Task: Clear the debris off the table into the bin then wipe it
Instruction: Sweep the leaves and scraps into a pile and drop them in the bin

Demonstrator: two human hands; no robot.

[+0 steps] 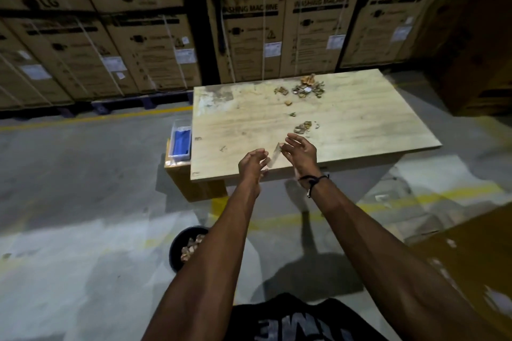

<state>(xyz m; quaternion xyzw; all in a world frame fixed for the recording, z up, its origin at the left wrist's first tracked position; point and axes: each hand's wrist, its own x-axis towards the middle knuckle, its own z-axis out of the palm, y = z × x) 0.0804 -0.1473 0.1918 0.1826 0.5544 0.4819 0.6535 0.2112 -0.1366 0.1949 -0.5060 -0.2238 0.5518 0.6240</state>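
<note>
Above the near edge of the pale wooden table [360, 130], my left hand [252, 165] and my right hand [302, 152] hold a small pale flat strip [273, 158] between them. The left fingers pinch its lower end and the right thumb and finger pinch its upper end. Just beyond my right hand lies a small heap of brown debris [303, 127]. A larger scatter of debris [304, 87] sits near the far edge, with single bits [288, 103] between the two. A dark round bin [177, 250] with debris inside stands on the floor, partly hidden by my left forearm.
A clear tub holding a blue cloth [181, 144] rests on a cardboard box [177, 174] at the table's left side. Stacked washing machine cartons [249, 28] line the wall behind. The concrete floor carries yellow lines [401, 199], and a brown carton [471, 252] is at the right.
</note>
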